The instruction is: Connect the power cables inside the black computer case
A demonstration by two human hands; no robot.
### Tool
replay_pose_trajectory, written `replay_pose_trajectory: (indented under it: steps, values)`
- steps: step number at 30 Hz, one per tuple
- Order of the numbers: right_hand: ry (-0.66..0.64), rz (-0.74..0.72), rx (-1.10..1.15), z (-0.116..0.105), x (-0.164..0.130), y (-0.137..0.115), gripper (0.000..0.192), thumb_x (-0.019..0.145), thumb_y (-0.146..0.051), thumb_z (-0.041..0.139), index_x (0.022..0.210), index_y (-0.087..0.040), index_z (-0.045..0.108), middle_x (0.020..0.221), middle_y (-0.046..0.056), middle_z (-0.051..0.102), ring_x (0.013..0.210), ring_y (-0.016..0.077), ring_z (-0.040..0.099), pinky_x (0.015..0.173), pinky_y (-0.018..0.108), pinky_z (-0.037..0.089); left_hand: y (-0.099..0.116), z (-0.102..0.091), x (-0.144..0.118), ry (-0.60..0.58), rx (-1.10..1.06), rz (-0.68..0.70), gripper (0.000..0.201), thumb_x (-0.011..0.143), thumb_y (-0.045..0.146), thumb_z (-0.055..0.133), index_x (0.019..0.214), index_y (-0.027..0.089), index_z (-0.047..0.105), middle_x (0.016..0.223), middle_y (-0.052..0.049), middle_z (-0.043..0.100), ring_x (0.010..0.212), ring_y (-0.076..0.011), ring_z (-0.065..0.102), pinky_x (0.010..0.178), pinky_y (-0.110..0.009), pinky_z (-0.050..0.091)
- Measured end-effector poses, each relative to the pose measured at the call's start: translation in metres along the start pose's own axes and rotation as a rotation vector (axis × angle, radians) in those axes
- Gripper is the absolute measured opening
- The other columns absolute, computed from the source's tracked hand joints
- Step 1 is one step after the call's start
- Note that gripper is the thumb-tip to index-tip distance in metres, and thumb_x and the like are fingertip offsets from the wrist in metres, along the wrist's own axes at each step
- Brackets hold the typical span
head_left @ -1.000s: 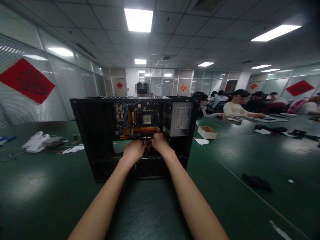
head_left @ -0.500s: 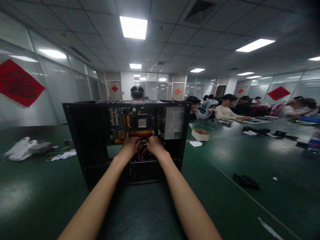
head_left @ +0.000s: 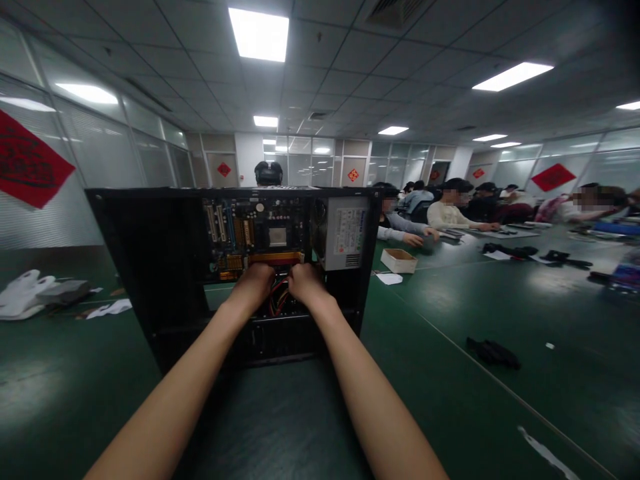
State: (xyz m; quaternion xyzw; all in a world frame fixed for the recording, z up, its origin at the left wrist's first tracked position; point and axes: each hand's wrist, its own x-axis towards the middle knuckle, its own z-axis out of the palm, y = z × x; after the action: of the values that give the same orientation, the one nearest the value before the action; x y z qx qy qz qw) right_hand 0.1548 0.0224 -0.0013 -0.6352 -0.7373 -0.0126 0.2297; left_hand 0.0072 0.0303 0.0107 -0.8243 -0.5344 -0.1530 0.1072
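Reaching into the open computer case (head_left: 150,267), left hand (head_left: 254,283) and right hand (head_left: 304,281) have closed inward over the red cable bundle (head_left: 278,301) below the motherboard (head_left: 255,233); finger grip hidden, cannot tell.

No writing can be read. The white label (head_left: 349,230) on the power supply (head_left: 343,233), just up and right of the right hand (head_left: 304,283), carries print too small to make out. The red wall signs (head_left: 27,163) bear dark, blurred characters.
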Motion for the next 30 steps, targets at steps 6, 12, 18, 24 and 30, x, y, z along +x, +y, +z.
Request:
replay_pose_trajectory:
  steps: [6,12,18,24,30]
  values:
    - [0.007,0.002,-0.006,0.001,0.001,0.002,0.024,0.090,-0.025,0.052,0.099,-0.015,0.072,0.100,0.015,0.071,0.093,0.0256,0.068,0.077,0.031,0.050,-0.004,0.008,0.001,0.035,-0.041,-0.082,0.031,0.090,0.021,0.045,0.096,0.017,0.075,0.096,-0.013,0.074,0.094,-0.0245,0.067,0.081,-0.030,0.044]
    - [0.004,0.017,0.003,0.003,0.003,0.003,0.023,0.090,-0.026,0.054,0.098,-0.015,0.072,0.099,0.015,0.071,0.093,0.0233,0.068,0.077,0.028,0.049,-0.002,0.006,0.000,0.027,-0.015,-0.085,0.032,0.090,0.020,0.044,0.095,0.015,0.076,0.095,-0.014,0.074,0.093,-0.0256,0.067,0.079,-0.031,0.045]
    - [-0.029,0.049,0.023,-0.001,0.001,0.000,0.024,0.090,-0.027,0.053,0.100,-0.017,0.073,0.099,0.014,0.072,0.094,0.0240,0.068,0.079,0.030,0.049,-0.006,0.010,0.003,0.017,-0.073,-0.124,0.029,0.089,0.021,0.048,0.097,0.017,0.076,0.098,-0.012,0.074,0.096,-0.0234,0.067,0.082,-0.029,0.045]
    - [-0.111,-0.018,-0.006,-0.001,-0.012,-0.003,0.026,0.093,-0.024,0.050,0.101,-0.014,0.072,0.102,0.018,0.071,0.094,0.0259,0.068,0.076,0.030,0.049,-0.003,0.008,-0.006,0.024,-0.130,-0.110,0.028,0.088,0.017,0.049,0.097,0.018,0.075,0.099,-0.012,0.074,0.097,-0.0243,0.067,0.083,-0.030,0.046]
    - [-0.273,-0.160,0.154,0.003,-0.019,0.002,0.021,0.088,-0.025,0.059,0.101,-0.015,0.072,0.105,0.013,0.071,0.101,0.0212,0.066,0.080,0.024,0.045,0.001,0.004,-0.019,0.080,-0.214,-0.045,0.031,0.091,0.015,0.045,0.105,0.022,0.071,0.111,-0.009,0.072,0.109,-0.0230,0.064,0.090,-0.028,0.045]
